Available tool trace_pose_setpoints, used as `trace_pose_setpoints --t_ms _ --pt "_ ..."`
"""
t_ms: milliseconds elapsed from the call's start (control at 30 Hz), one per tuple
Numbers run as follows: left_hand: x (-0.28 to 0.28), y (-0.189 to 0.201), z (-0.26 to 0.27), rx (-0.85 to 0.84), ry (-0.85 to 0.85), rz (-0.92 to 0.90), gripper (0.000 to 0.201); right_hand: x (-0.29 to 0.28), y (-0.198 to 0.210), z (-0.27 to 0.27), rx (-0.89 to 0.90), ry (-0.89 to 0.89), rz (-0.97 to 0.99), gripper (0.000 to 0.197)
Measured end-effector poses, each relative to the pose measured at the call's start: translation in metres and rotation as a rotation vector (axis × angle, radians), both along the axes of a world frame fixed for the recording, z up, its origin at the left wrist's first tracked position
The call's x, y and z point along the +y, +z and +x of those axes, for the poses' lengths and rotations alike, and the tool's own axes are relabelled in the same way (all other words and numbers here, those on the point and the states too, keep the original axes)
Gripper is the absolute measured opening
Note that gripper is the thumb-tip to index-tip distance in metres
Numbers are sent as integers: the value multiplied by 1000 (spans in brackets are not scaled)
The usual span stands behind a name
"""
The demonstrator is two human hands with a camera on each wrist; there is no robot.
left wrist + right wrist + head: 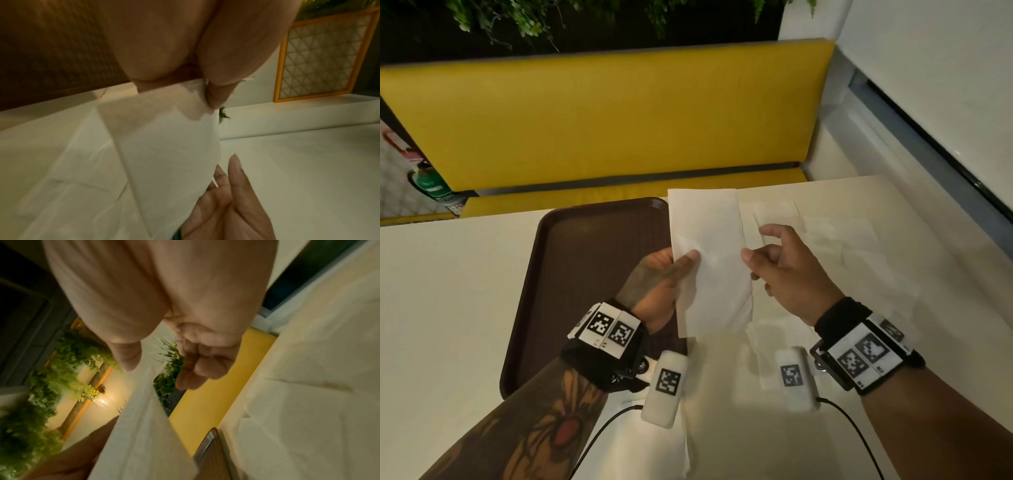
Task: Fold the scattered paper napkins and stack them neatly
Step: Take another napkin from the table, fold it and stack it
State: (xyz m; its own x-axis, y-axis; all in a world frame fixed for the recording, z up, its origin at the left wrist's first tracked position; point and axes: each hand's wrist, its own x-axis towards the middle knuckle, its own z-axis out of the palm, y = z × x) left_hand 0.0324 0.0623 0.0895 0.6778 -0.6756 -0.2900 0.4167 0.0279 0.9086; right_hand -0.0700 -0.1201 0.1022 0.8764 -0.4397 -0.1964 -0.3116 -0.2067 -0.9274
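Observation:
My left hand (683, 260) holds a long white paper napkin (712, 260) above the table, thumb on top and fingers behind its left edge. In the left wrist view the thumb (218, 95) pinches the napkin (168, 146) near its edge. My right hand (755, 244) hovers at the napkin's right edge, with its fingers loosely curled and gripping nothing. In the right wrist view the napkin's (144, 426) edge stands in the gap between the right hand's (156, 368) thumb and fingers. More white napkins lie flat to the right (825, 233) and near me (774, 339).
A brown tray (571, 274) lies on the cream table (448, 291) under my left hand. Another napkin (654, 445) lies at the table's near edge. A yellow bench (602, 120) stands behind the table and a wall closes the right side.

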Motion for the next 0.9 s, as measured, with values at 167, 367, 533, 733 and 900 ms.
trace_pose_setpoints --t_ms 167,367,533,733,900 --pt "6 5 0 -137 27 37 48 6 5 0 -140 86 54 71" --pt "14 13 8 -294 170 62 97 8 4 4 -226 165 -22 41" --pt "18 10 10 -671 149 309 53 14 4 7 -198 156 -145 15" --pt "18 15 13 -1063 158 552 16 16 13 6 -175 150 -435 7" --pt "21 22 16 -827 3 367 2 22 25 14 -81 339 -518 36"
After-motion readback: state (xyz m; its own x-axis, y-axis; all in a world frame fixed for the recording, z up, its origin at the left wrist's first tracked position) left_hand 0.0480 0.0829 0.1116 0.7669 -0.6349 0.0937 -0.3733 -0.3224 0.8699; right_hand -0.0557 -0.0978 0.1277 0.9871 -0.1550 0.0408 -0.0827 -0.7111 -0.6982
